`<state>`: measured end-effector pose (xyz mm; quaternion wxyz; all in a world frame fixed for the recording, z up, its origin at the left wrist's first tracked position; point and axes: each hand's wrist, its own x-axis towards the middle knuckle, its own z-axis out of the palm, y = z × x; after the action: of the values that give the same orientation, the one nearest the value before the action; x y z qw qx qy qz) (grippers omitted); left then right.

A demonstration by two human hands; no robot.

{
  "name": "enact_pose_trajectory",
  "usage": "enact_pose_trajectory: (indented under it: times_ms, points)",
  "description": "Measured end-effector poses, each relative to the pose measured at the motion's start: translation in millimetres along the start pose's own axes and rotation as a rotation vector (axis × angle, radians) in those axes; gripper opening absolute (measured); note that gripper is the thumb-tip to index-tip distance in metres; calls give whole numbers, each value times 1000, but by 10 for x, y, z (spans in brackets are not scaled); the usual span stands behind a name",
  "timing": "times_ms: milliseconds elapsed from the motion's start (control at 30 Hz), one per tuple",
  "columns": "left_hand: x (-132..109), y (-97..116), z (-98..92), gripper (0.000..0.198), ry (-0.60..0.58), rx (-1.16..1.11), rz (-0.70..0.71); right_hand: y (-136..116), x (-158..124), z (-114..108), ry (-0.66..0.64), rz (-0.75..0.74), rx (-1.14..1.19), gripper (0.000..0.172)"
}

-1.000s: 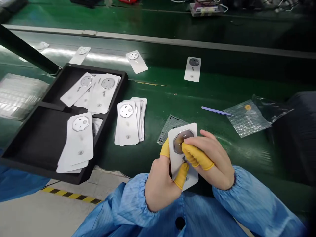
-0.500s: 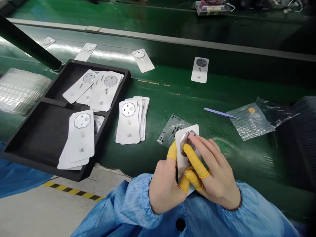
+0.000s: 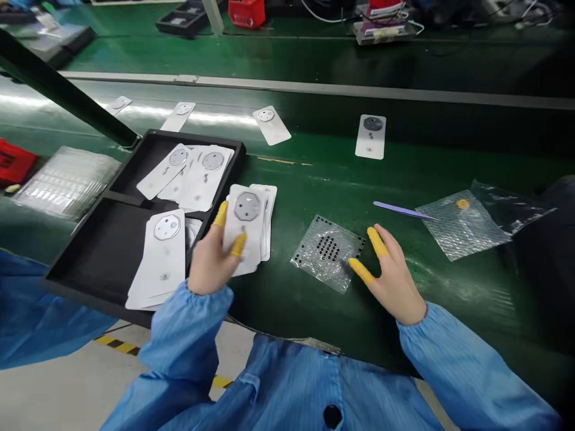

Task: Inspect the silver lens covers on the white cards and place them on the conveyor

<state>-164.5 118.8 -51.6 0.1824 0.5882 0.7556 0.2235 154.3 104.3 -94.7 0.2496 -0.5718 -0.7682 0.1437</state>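
My left hand (image 3: pixel 214 254), with yellow finger covers, grips a white card (image 3: pixel 247 224) by its sides, over a small stack of white cards (image 3: pixel 269 221). The card has a grey octagonal disc near its top. My right hand (image 3: pixel 392 278) is empty, its covered thumb and finger spread apart. Its thumb tip is at the right edge of a clear bubble sheet (image 3: pixel 330 251) dotted with small black parts. Purple tweezers (image 3: pixel 404 209) lie beyond my right hand, their tip over another bubble sheet (image 3: pixel 462 227).
A black divided tray (image 3: pixel 94 239) at the left holds more white cards (image 3: pixel 164 251). Clear plastic trays (image 3: pixel 69 179) and a red bin (image 3: pixel 15 161) lie farther left. Single cards lie along the back. A co-worker's blue sleeve (image 3: pixel 45 311) is at the lower left.
My hands have separated. My left hand has carried the card left to the stack; my right hand has let go of it and opened. The view has shifted slightly.
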Motion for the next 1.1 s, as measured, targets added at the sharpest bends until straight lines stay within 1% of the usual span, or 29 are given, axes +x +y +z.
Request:
enact_pose_trajectory:
  times_ms: [67, 100, 167, 233, 267, 300, 333, 367, 400, 467, 500, 533, 567, 600, 633, 667, 700, 733, 767, 800, 867, 933, 1000, 1100]
  points:
    - [166, -165, -37, 59, 67, 254, -84, 144, 59, 64, -42, 45, -35, 58]
    - [215, -218, -22, 54, 100, 318, -83, 191, 92, 90, -61, 49, -35, 53]
    - [239, -264, 49, 43, 172, 357, 1, 229, 158, 122, -80, 45, 4, 39]
    - [164, -224, 142, 39, 252, 309, 82, 198, 213, 111, -93, 62, 134, 27]
    - [93, -170, 190, 41, 291, 242, 102, 166, 233, 84, -102, 77, 213, 23]
    - [5, -93, 242, 47, 311, 131, 115, 131, 248, 43, -114, 90, 283, 22]
    - [-95, 4, 298, 56, 296, -25, 124, 97, 259, -11, -137, 103, 359, 22]
    - [-200, 115, 361, 68, 239, -216, 123, 69, 267, -74, -175, 116, 447, 23]
    - [-304, 235, 430, 79, 127, -437, 107, 52, 272, -143, -220, 131, 543, 24]
    - [-481, 470, 583, 97, -194, -837, 20, 51, 280, -274, -316, 174, 742, 29]
    - [-546, 573, 660, 99, -364, -986, -51, 64, 282, -327, -353, 202, 815, 32]
    - [-593, 660, 732, 95, -506, -1086, -130, 82, 278, -365, -361, 223, 835, 36]
    - [-626, 730, 797, 84, -606, -1148, -207, 97, 268, -389, -319, 228, 784, 39]
    - [-646, 784, 850, 71, -659, -1178, -274, 104, 250, -397, -237, 215, 682, 40]
    - [-657, 822, 890, 59, -673, -1187, -322, 99, 221, -391, -121, 178, 547, 37]
    - [-663, 848, 918, 50, -659, -1186, -351, 78, 184, -374, 9, 117, 405, 31]
    - [-667, 865, 935, 45, -636, -1187, -366, 42, 140, -348, 118, 31, 286, 24]
    - [-671, 875, 944, 42, -618, -1189, -374, -6, 91, -316, 182, -66, 212, 19]
    - [-676, 881, 948, 42, -608, -1192, -379, -60, 43, -280, 190, -161, 185, 17]
    - [-683, 884, 950, 42, -600, -1195, -379, -113, -3, -243, 159, -244, 193, 19]
    - [-703, 886, 957, 41, -582, -1201, -356, -194, -76, -168, 70, -344, 227, 24]
    - [-725, 879, 973, 36, -546, -1188, -301, -220, -123, -93, 36, -385, 212, 26]
    - [-741, 861, 999, 30, -503, -1141, -235, -199, -155, -12, 48, -408, 192, 25]
    - [-739, 823, 1053, 24, -490, -1045, -183, -150, -184, 121, 52, -369, 243, 22]
